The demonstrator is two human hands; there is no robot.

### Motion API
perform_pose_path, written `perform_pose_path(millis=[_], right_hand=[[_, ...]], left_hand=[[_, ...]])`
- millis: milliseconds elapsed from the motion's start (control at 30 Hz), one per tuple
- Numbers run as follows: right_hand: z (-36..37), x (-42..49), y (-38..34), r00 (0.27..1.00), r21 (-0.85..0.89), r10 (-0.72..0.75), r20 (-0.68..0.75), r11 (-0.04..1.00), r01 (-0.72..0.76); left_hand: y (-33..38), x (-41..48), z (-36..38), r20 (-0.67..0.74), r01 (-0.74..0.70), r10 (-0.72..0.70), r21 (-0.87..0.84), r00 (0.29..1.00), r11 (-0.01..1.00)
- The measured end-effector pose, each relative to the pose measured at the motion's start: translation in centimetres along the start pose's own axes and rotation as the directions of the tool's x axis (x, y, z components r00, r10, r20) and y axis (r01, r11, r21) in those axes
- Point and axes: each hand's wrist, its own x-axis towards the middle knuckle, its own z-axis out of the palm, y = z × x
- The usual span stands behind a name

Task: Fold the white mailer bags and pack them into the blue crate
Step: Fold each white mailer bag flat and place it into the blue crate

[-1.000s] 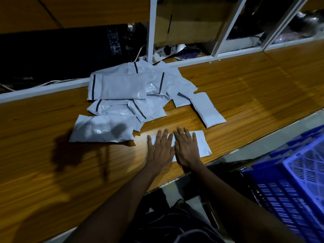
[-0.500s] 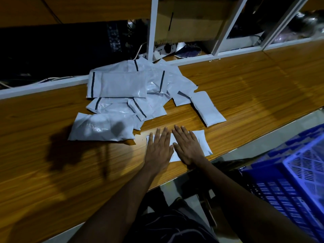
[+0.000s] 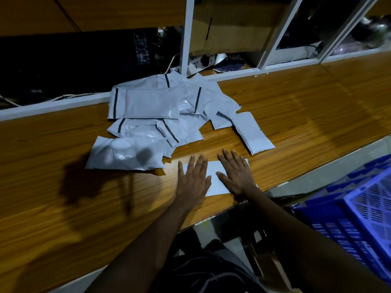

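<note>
left hand [image 3: 193, 180] and right hand [image 3: 238, 176] pressing flat white plastic mailer bag [image 3: 213, 176] by front edge of brown wooden tabletop [image 3: 317, 115], fingers [image 3: 191, 163] straight, gripping nothing. blue perforated plastic crate [image 3: 359, 208] sitting lower right, off tabletop.

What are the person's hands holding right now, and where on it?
Nothing is gripped. The left hand and right hand lie flat, pressing the top of one white mailer bag.
</note>
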Motion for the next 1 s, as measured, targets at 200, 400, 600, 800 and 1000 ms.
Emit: perform_pose_path(millis=[200, 400, 600, 800, 1000], right_hand=[[-0.4, 1.0, 0.5, 1.000, -0.065, -0.009, 0.017, 0.998, 0.010], [-0.9, 1.1, -1.5, 0.991, 0.033, 0.064, -0.115, 0.998, -0.060], [0.8, 0.3, -2.1, 0.992, 0.034, 0.063, -0.113, 0.998, -0.060], [0.6, 0.5, -1.7, 0.995, -0.008, 0.066, -0.081, 0.998, -0.067], [0.4, 0.7, -1.3, 0.997, -0.015, 0.065, -0.051, 0.998, -0.066]], left_hand=[[0.4, 0.3, -0.4, -0.006, 0.025, -0.025, -0.018, 1.000, 1.000], [1.8, 1.5, -1.7, 0.005, 0.022, -0.022, 0.002, 1.000, 1.000], [2.7, 2.2, -1.2, 0.069, -0.014, 0.013, 0.020, 0.998, 1.000], [1.6, 1.7, -0.5, 0.083, 0.001, -0.002, 0.007, 0.997, 1.000], [0.0, 0.7, -0.1, 0.055, -0.034, 0.034, -0.016, 0.998, 0.999]])
